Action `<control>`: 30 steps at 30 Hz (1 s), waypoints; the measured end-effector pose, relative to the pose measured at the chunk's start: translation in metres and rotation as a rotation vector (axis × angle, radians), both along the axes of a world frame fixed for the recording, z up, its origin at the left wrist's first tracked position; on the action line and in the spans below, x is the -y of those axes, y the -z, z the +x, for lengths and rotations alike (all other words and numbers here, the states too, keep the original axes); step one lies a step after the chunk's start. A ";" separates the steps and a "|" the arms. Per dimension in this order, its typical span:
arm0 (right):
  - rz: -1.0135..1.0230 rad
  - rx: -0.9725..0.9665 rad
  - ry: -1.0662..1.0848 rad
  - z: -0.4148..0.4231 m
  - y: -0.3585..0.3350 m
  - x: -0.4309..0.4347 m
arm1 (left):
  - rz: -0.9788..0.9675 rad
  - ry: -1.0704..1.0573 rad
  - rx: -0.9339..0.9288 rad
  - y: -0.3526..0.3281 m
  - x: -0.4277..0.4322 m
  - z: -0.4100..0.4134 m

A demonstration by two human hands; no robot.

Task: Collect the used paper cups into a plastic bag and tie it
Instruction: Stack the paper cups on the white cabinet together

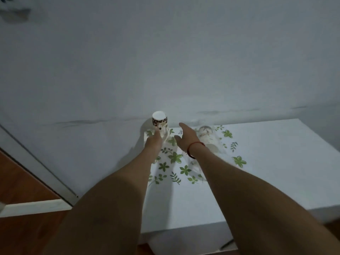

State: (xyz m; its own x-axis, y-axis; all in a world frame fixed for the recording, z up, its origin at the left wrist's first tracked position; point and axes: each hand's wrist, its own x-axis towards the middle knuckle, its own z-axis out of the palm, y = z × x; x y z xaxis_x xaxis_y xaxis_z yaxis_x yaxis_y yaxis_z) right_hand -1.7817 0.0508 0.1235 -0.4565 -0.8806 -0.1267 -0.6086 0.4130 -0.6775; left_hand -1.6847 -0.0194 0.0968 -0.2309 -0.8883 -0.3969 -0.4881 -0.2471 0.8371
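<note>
A paper cup (159, 120) with a brown pattern and a white top stands at the far left corner of the white table (279, 162), close to the wall. My left hand (154, 142) grips its lower part. A clear plastic bag (174, 157) printed with green leaves and flowers lies flat on the table under both hands. Inside the bag, to the right, lies a stack of paper cups (207, 138) on its side. My right hand (185, 138), with a red band on the wrist, hovers over the bag between the two, fingers spread and holding nothing.
A pale wall (165, 61) rises directly behind the table. A brown wooden floor (20, 183) and a white skirting strip (36, 207) lie to the left. The table's near edge (184, 230) runs across the bottom, under my forearms.
</note>
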 end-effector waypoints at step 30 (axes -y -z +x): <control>0.354 -0.206 0.147 -0.073 0.034 -0.065 | 0.141 0.159 -0.051 0.047 -0.034 -0.096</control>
